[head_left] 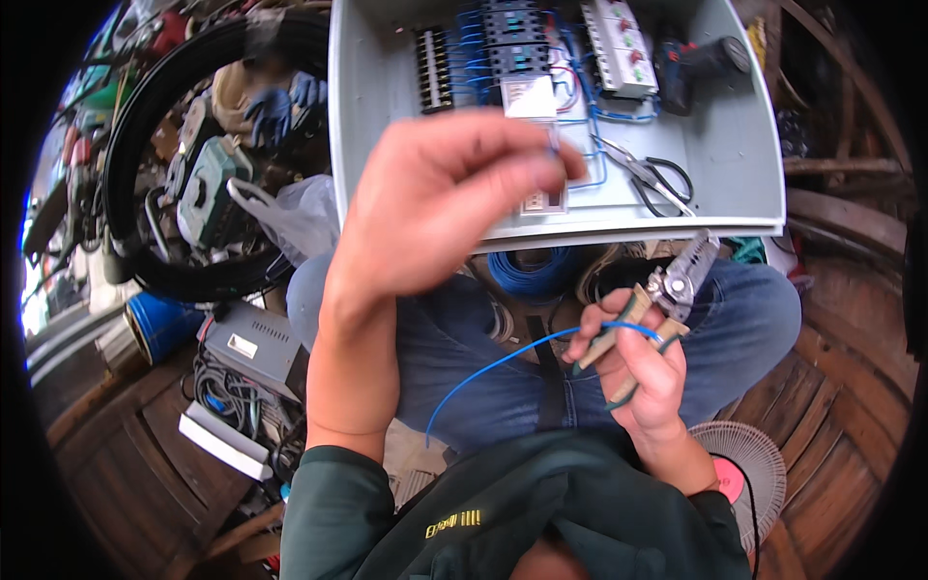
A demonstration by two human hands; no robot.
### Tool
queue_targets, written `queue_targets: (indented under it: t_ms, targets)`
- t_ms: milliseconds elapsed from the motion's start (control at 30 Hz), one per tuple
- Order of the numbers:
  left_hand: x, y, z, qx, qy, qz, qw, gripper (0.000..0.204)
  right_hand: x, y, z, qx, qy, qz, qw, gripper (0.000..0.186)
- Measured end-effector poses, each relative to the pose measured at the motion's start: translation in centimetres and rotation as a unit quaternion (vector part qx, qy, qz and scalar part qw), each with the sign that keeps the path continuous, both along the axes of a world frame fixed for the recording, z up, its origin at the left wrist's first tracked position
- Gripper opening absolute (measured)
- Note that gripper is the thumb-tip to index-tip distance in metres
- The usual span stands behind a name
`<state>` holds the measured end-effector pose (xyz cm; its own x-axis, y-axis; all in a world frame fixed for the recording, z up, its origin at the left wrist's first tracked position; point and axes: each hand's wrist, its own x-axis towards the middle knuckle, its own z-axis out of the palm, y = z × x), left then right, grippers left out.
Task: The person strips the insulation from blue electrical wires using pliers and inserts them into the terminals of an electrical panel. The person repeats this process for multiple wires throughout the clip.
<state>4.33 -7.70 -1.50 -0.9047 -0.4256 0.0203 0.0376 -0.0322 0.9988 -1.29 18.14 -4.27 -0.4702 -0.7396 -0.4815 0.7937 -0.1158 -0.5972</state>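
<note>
My left hand [416, 208] is raised over the front of a pale grey metal enclosure [749, 208], thumb and fingers pinched together. Motion blur hides what, if anything, the pinch holds. Lower right, above my thigh, my right hand [650, 372] grips a wire stripper [677, 280] with metal jaws and worn green-tan handles. A blue wire [503, 358] also lies in its fingers and arcs left toward my shirt. Inside the enclosure are black contactors [514, 43], a terminal strip [433, 72], white breakers [619, 48] and blue wiring. Part of a device is hidden behind my left fingers.
Black-handled scissors [667, 184] and a dark power drill [701, 72] lie in the enclosure. A blue wire coil [534, 271] sits below its front edge. At left are a large black cable coil [130, 193] and a grey box [253, 346]; a fan [759, 464] stands lower right.
</note>
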Motion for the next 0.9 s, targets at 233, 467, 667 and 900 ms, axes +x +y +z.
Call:
queue_targets:
  t_ms: [233, 467, 667, 900]
  targets:
    - [0.2, 5.5, 1.4, 0.046, -0.058, -0.146, 0.987, 0.019, 0.3, -1.5, 1.6, 0.053, 0.078, -0.031, 0.995, 0.023]
    - [0.0, 5.7, 1.0, 0.006, -0.01, -0.143, 0.99, 0.019, -0.1, -1.4, 1.4, 0.041, 0.048, -0.036, 0.997, 0.025]
    - [-0.2, 6.1, 0.5, -0.026, -0.008, -0.142, 0.99, 0.02, -0.4, -1.4, 1.7, 0.047, 0.03, -0.025, 0.998, 0.026]
    - [-0.5, 6.5, 0.0, -0.073, 0.064, -0.126, 0.987, 0.019, -0.6, -1.8, 1.9, 0.048, 0.019, -0.009, 0.999, 0.027]
